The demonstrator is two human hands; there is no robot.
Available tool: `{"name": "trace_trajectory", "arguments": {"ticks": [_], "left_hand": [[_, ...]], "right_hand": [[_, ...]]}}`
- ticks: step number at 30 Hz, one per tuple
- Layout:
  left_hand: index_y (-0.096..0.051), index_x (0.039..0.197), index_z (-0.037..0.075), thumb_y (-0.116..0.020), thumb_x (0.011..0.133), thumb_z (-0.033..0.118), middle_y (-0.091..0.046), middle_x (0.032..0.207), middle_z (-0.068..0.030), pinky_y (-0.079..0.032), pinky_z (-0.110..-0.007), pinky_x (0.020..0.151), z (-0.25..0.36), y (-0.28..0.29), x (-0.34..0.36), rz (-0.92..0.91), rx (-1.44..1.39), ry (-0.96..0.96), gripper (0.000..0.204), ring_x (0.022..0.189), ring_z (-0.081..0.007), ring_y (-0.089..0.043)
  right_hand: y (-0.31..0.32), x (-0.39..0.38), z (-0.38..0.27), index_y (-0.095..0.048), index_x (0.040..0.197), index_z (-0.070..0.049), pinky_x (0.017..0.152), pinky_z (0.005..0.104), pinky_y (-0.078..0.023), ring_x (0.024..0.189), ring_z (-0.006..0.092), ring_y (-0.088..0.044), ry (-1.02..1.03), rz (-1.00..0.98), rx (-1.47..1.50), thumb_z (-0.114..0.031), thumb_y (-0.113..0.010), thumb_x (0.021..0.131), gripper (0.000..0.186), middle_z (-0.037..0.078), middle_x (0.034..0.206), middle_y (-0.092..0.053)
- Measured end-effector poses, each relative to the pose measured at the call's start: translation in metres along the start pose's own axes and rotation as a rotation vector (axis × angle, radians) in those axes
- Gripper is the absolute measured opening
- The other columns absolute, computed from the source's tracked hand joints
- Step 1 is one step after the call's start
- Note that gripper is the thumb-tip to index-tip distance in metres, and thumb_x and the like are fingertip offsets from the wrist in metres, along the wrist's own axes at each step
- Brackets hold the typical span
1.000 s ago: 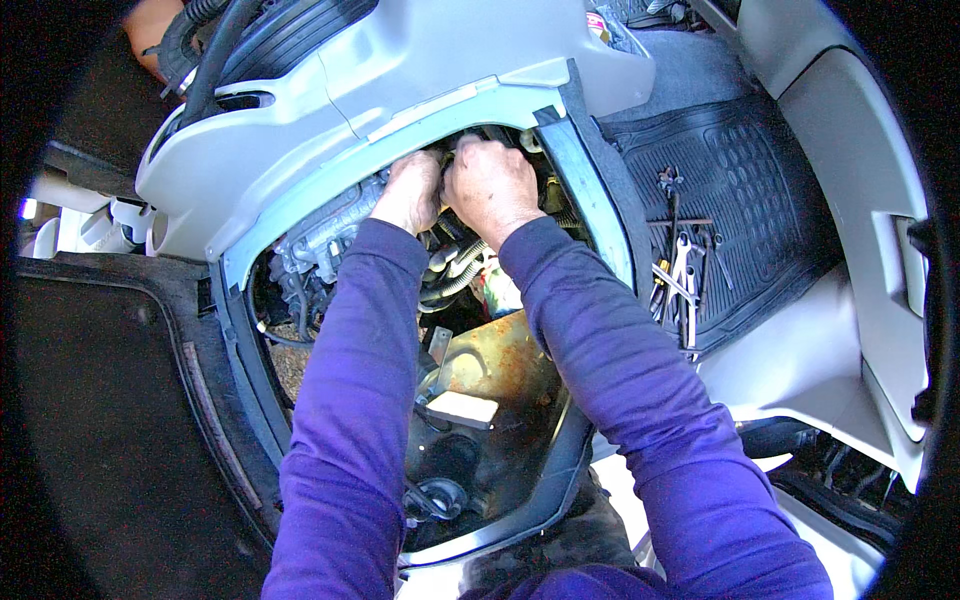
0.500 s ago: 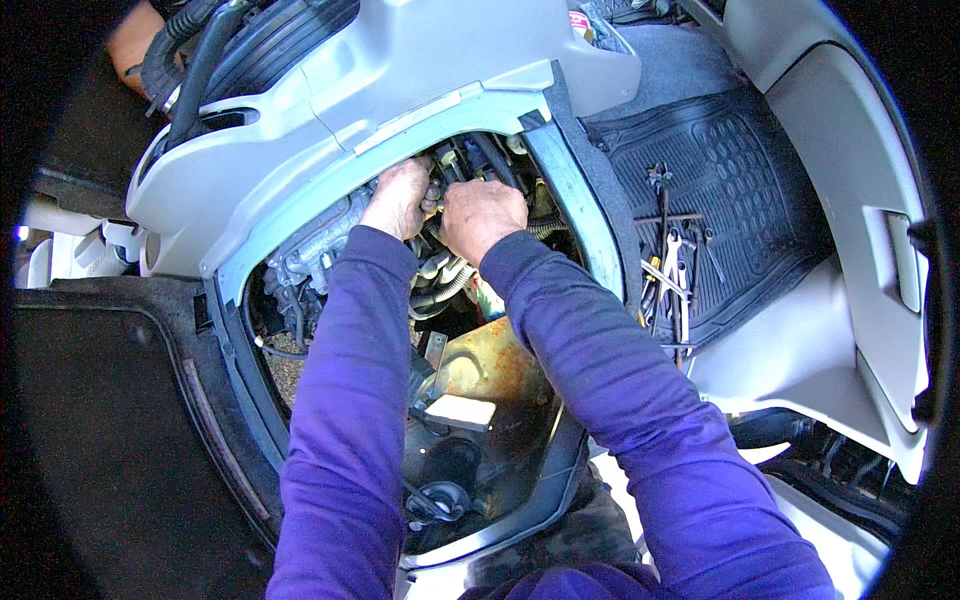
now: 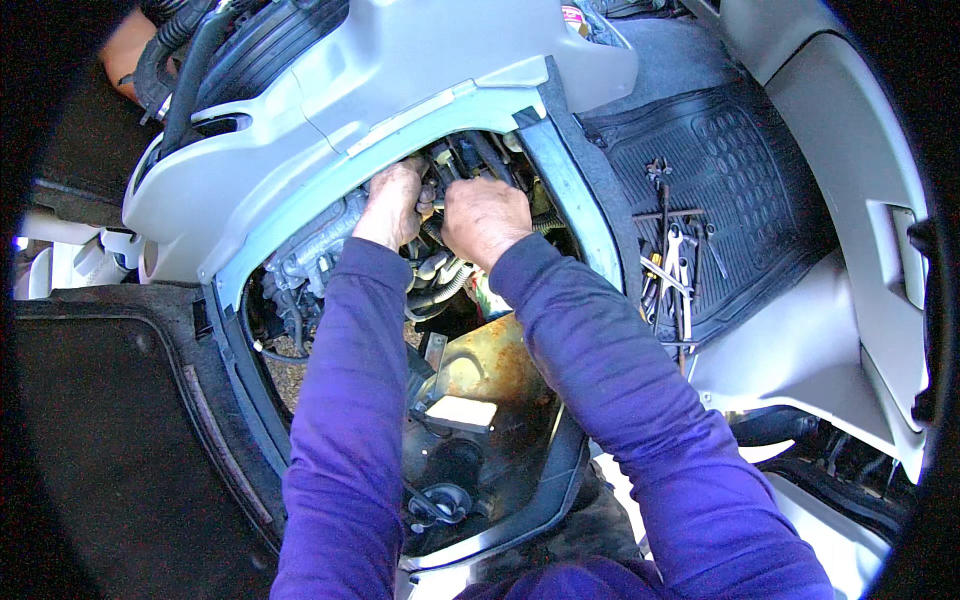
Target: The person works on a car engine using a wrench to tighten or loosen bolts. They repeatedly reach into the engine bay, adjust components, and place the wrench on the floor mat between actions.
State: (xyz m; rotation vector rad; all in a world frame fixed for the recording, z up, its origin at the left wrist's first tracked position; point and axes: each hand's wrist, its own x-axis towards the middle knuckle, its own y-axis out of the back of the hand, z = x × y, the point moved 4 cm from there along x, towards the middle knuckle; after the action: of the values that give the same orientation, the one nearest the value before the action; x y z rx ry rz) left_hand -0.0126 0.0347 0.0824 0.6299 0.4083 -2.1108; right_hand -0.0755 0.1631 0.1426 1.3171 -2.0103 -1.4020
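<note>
Both my arms, in purple sleeves, reach into an engine bay framed by a light-blue metal rim. My left hand is closed at the bay's far edge, its fingers curled among the engine parts. Close to its right, my right hand is closed in a fist, knuckles up. What either hand grips is hidden behind the fingers. Ribbed hoses run just below my hands. To the left is a grey metal engine casting. Nearer me sits a rusty metal cover.
Several wrenches and other hand tools lie on a black rubber floor mat at the right. A grey door panel stands beyond it. Dark carpeted flooring is at left, and a grey plastic console rises at the far side.
My hands stay in nearly the same place, with the left wrist shifted slightly left. The whole view has moved very slightly.
</note>
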Motion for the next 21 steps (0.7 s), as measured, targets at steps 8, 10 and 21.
{"name": "trace_trajectory", "arguments": {"ticks": [8, 10, 21], "left_hand": [[-0.056, 0.125, 0.004, -0.053, 0.098, 0.033, -0.063, 0.123, -0.0146, -0.049, -0.044, 0.088, -0.008, 0.005, 0.007, 0.009, -0.095, 0.026, 0.04, 0.109, -0.0277, -0.06], [-0.057, 0.121, 0.003, -0.052, 0.098, 0.033, -0.065, 0.114, -0.0152, -0.052, -0.044, 0.084, -0.011, 0.006, 0.006, 0.053, -0.203, -0.011, 0.038, 0.103, -0.0288, -0.063], [-0.06, 0.112, -0.001, -0.049, 0.095, 0.019, -0.064, 0.085, -0.0215, -0.05, -0.04, 0.062, 0.004, 0.009, 0.004, 0.036, 0.693, -0.402, 0.029, 0.07, -0.029, -0.062]], "right_hand": [[0.012, 0.022, -0.012, -0.069, 0.088, -0.001, 0.077, 0.0479, -0.057, 0.082, 0.0395, -0.071, 0.067, 0.286, 0.118, -0.029, -0.055, 0.091, 0.032, 0.025, 0.086, -0.071], [0.012, 0.024, -0.015, -0.066, 0.087, -0.001, 0.074, 0.0496, -0.057, 0.077, 0.0422, -0.07, 0.147, 0.375, 0.154, -0.029, -0.049, 0.095, 0.034, 0.026, 0.081, -0.07], [0.004, 0.011, -0.005, -0.075, 0.101, -0.005, 0.087, 0.0432, -0.056, 0.1, 0.0334, -0.071, -0.044, -0.172, -0.056, -0.024, -0.061, 0.081, 0.031, 0.02, 0.106, -0.072]]}}
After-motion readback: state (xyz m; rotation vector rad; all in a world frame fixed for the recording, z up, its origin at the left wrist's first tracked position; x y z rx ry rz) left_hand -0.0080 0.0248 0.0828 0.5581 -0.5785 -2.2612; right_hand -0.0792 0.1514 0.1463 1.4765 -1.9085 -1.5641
